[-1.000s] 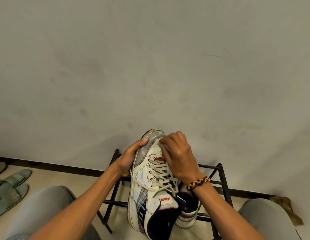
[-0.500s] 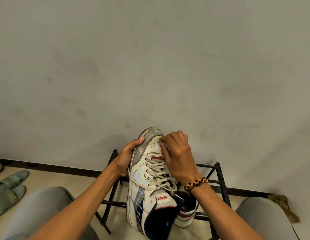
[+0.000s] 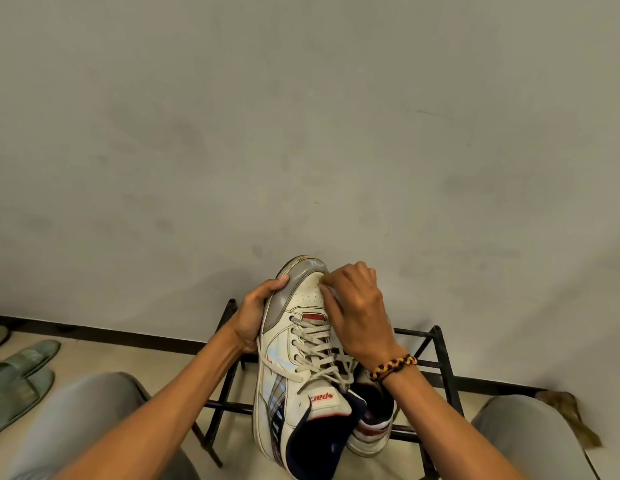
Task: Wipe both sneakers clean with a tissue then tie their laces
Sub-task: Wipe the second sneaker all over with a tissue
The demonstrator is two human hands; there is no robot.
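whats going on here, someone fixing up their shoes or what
A seated person is cleaning a white sneaker. The left hand grips it by the toe end, while the right hand has its fingers bunched on the toe top, apparently rubbing; any tissue under them is hidden. The laces look loose, not yet tied. A second sneaker sits just behind on a black metal rack.

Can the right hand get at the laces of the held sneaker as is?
Probably yes: the right hand sits over the sneaker's toe box, laces exposed just beneath it; the left hand only grips the side.
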